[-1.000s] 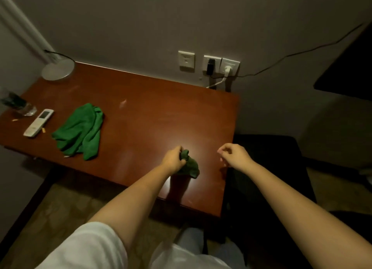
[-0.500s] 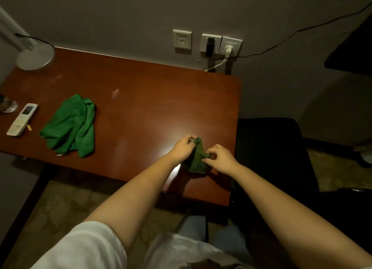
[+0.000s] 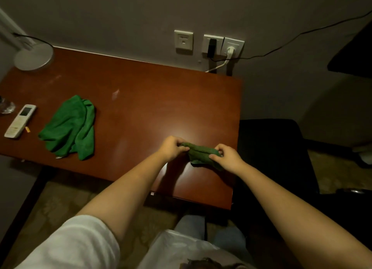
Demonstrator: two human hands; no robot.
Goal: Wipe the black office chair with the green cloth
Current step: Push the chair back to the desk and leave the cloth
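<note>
Head view. Grips the left end of the green cloth (image 3: 201, 152) with the left hand (image 3: 171, 148), fingers curled round the bunched fabric. Pinches the right end with the right hand (image 3: 227, 157), thumb and fingers closed on it. Holds the cloth as a short roll stretched between the two hands, over the near right part of the surface (image 3: 151, 107); hard to tell whether touching the wood or just above it.

Right of the right hand: the black office chair (image 3: 271, 148), seat dark, just beside the right edge of the surface, apart from both hands.

Far to the left of the left hand: a second green cloth (image 3: 70, 127), crumpled, lying on the surface. Farther left again: a white remote (image 3: 20, 120), screen end away from the person, with a small orange scrap (image 3: 27, 129) just beside it. At the left edge of the frame: a glass (image 3: 7, 107), mostly cut off.

Beyond the left hand, far back and to the left: a round grey lamp base (image 3: 34, 57) on the back corner of the surface.

Beyond both hands, on the wall: three white wall plates (image 3: 183, 39), with a black adapter (image 3: 211, 47) in the middle one and a white plug (image 3: 230, 50) in the right one.

Below the hands, nearest the camera: a white sleeve (image 3: 70, 244) on the left arm.
</note>
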